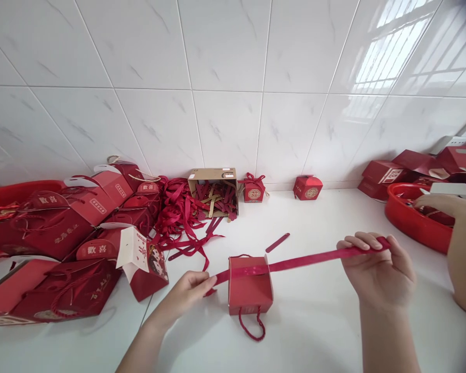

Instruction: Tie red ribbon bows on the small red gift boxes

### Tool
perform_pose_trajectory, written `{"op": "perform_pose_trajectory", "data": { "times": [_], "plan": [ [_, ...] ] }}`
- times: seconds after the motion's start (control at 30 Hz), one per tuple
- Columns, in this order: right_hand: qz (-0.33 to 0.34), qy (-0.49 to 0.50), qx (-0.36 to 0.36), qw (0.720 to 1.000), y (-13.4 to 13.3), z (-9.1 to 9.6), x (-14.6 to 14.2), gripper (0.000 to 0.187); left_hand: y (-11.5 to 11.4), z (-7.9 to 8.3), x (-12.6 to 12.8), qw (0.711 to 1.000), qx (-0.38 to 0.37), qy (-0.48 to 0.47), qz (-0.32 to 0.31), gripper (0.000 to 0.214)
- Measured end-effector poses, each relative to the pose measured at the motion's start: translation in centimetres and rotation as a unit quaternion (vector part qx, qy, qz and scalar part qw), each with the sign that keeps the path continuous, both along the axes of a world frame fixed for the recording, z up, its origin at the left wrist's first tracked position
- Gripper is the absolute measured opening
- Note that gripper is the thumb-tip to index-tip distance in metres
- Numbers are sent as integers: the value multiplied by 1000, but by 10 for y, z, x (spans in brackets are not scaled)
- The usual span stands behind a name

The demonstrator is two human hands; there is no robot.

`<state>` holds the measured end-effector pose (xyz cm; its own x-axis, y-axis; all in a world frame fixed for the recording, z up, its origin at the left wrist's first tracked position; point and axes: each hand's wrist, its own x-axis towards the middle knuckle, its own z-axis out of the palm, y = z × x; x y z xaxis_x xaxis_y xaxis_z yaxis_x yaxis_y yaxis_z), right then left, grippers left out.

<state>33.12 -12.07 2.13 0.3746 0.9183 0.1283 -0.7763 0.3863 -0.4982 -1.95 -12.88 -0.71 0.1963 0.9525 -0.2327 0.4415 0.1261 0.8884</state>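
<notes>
A red gift box [251,292] lies in front of me on the white table, a twisted red cord handle [252,331] hanging from its near end. Across its top runs a dark red ribbon [310,260], stretched between my two hands. My left hand [196,287] pinches the ribbon just left of the box. Raised to the right, my right hand [378,269] grips the other end, with the fingers closed round it. A loose dark red strip [278,242] lies just behind the box.
Many red gift boxes [97,197] crowd the left side. A heap of red ribbons [178,207] sits beside a cardboard box [213,177]. Two small red boxes [253,192] stand by the tiled wall. At right, another person's hand [437,202] reaches into a red basin [411,228].
</notes>
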Motion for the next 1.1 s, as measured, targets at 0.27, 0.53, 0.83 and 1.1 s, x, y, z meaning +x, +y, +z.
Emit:
{"op": "perform_pose_trajectory", "data": {
  "times": [0.27, 0.53, 0.83, 1.1],
  "plan": [
    [23, 101, 24, 994, 2, -6, -1, 16, 12, 6, -61, 953, 49, -261, 148, 33],
    [48, 27, 27, 998, 6, 17, -14, 16, 32, 71, -31, 909, 145, -391, 3, 14],
    [53, -197, 94, 974, 21, 41, -49, 11, 39, 97, 14, 880, 274, -387, -24, 41],
    [37, -284, 66, 956, 16, 64, -90, 28, 34, 100, 35, 890, 286, -355, -14, 24]
  ]
}}
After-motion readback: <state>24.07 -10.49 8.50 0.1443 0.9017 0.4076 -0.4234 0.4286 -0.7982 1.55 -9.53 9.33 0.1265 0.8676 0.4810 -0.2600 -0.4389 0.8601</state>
